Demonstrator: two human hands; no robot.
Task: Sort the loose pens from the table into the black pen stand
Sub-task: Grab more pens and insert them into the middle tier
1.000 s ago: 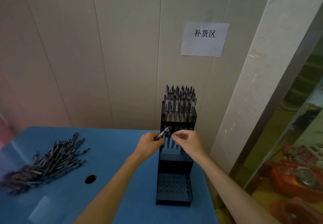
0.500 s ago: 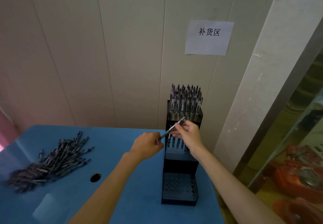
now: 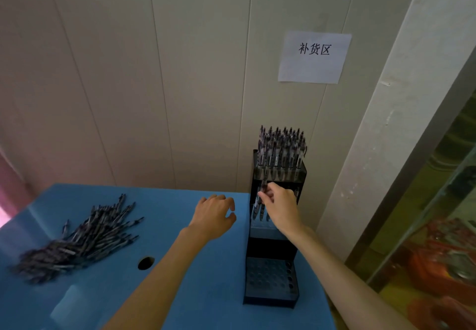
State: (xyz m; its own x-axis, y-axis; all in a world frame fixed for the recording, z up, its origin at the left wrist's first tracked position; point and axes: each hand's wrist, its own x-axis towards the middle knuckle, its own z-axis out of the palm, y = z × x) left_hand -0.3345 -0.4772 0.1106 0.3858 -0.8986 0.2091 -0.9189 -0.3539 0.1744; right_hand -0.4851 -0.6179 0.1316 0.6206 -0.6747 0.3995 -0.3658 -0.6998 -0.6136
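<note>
The right hand (image 3: 280,207) pinches a pen (image 3: 263,188) upright over the middle tier of the black pen stand (image 3: 273,247). The left hand (image 3: 213,215) hovers empty, fingers loosely curled, above the blue desk (image 3: 180,291); loose pens (image 3: 85,237) lie far left.

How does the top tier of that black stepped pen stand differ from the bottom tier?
The top tier of the black stepped pen stand is packed with upright pens, while the bottom tier shows only bare round holes. The top tier sits farthest back, against the pale panelled wall; the bottom tier sits lowest and nearest the viewer. Both belong to the same dark stand on the blue table.
</note>
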